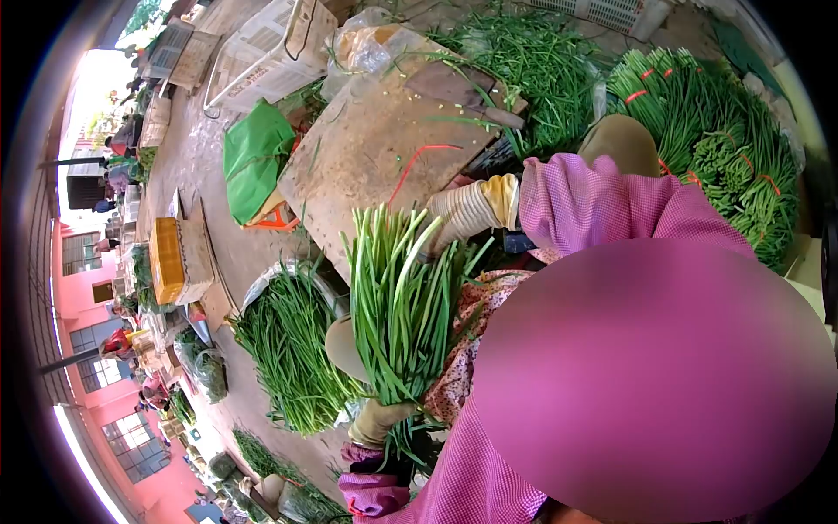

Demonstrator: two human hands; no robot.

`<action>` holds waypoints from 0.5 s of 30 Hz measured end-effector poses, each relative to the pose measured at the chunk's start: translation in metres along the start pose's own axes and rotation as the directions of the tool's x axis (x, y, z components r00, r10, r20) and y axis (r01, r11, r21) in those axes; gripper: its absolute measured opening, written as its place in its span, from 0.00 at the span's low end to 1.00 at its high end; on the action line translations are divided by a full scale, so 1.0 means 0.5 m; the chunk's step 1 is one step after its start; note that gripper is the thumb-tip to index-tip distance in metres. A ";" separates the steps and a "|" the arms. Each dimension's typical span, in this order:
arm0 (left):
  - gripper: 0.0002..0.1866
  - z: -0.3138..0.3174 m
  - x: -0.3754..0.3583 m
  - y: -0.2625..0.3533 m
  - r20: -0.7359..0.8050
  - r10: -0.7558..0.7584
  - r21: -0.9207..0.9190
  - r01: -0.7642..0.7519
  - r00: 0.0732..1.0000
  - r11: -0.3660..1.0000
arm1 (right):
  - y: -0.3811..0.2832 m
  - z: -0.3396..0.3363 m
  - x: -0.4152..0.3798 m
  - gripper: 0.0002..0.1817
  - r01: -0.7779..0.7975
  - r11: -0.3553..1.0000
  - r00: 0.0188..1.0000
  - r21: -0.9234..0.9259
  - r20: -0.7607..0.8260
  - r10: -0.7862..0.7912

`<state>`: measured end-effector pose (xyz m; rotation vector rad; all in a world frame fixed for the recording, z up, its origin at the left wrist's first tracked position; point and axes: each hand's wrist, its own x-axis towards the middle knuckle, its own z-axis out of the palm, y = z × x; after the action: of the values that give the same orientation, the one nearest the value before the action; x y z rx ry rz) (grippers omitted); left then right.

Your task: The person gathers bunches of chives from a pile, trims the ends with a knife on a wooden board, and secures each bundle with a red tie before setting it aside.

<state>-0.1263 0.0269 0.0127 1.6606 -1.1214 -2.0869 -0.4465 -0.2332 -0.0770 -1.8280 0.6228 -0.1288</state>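
A large bundle of long green stalks lies across my lap, its pale cut ends toward the wooden board. My left hand, in a tan glove, is closed round the leafy lower end. Against the upper part of the bundle is my right hand, in a dirty glove with a yellowish cuff; it grips the stalks, its fingertips partly hidden behind them. A thin red strip rests on the board beside this hand. At the board's far end lies a broad dark blade with its handle.
Loose green stalks fill a bag beside my knee. More greens lie beyond the board, near red-tied bundles. White crate, green cloth and yellow box stand around. Several people are in the background.
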 end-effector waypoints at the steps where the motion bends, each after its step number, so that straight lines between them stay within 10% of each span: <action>1: 0.31 -0.031 0.002 -0.054 0.021 -0.024 -0.046 0.025 0.999 0.999 | -0.021 -0.008 -0.002 0.17 -0.137 0.988 0.989 -0.073 0.039 0.140; 2: 0.31 -0.031 0.001 -0.059 0.023 -0.027 -0.046 0.028 0.999 0.999 | -0.062 -0.023 -0.020 0.16 -0.266 0.952 0.958 -0.152 0.067 0.279; 4: 0.31 -0.030 0.002 -0.064 0.019 0.003 -0.008 -0.003 1.000 1.000 | -0.161 -0.057 -0.119 0.15 -0.129 0.893 0.990 0.431 0.009 0.139; 6: 0.31 -0.027 0.003 -0.048 0.021 0.019 0.014 -0.019 1.000 1.000 | -0.055 -0.058 -0.083 0.13 0.209 0.923 0.975 0.323 -0.138 -0.172; 8: 0.30 -0.011 -0.005 -0.012 -0.048 0.069 0.516 -0.035 0.996 0.856 | -0.021 -0.132 -0.089 0.13 0.402 0.828 0.895 0.390 -0.360 -0.265; 11: 0.25 -0.051 0.003 -0.147 0.021 0.015 0.103 -0.017 1.000 0.994 | -0.033 -0.228 -0.150 0.14 0.345 0.680 0.798 0.647 -0.583 0.151; 12: 0.25 -0.049 0.001 -0.137 0.017 0.023 0.070 -0.025 1.000 0.997 | -0.057 -0.238 -0.163 0.14 -0.157 0.982 0.697 0.101 -0.694 0.183; 13: 0.25 -0.047 -0.001 -0.128 0.010 0.028 0.054 -0.029 1.000 0.998 | -0.070 -0.239 -0.170 0.15 -0.650 0.631 0.607 -0.424 -0.789 0.094; 15: 0.24 -0.037 0.001 -0.107 0.004 0.045 0.034 -0.045 0.999 0.998 | -0.099 -0.189 -0.152 0.16 -0.542 0.755 0.707 -0.369 -0.686 0.172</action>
<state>-0.0955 0.0552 -0.0256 1.6317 -1.1906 -2.0552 -0.5304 -0.2672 0.0177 -2.1604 1.6497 -0.3063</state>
